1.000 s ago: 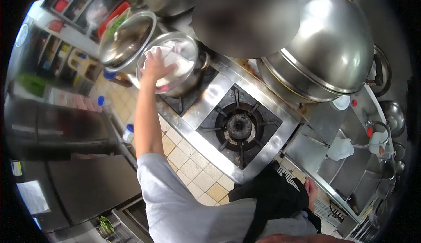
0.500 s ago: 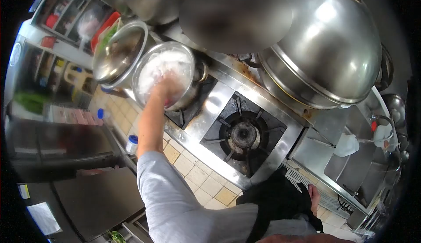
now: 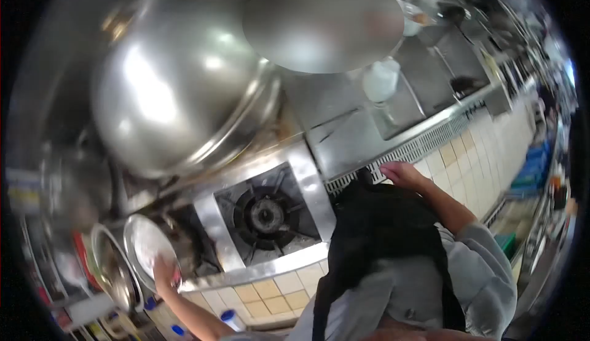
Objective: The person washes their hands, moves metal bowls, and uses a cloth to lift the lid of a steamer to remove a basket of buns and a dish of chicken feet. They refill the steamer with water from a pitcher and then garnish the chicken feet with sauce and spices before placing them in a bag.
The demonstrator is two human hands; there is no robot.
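At the lower left, my left hand [image 3: 165, 274] is inside a steel bowl [image 3: 130, 237] with white contents [image 3: 147, 242]. Its fingers are blurred and partly sunk in the white, so their state cannot be made out. My right hand [image 3: 398, 172] hangs over the grated edge by the steel counter, near the black apron [image 3: 393, 230]. The fingers of that hand are curled together, and nothing shows in them.
A burner [image 3: 267, 215] is between the bowl and my body. Behind it stands a large domed steel lid [image 3: 178, 89]. A lidded pot [image 3: 114, 267] is beside the bowl. A whitish container [image 3: 381, 80] stands on the steel counter [image 3: 332, 104].
The view has swung to the right, so the bowl now lies at the lower left. My left hand is still in the bowl. More of my right hand and arm shows.
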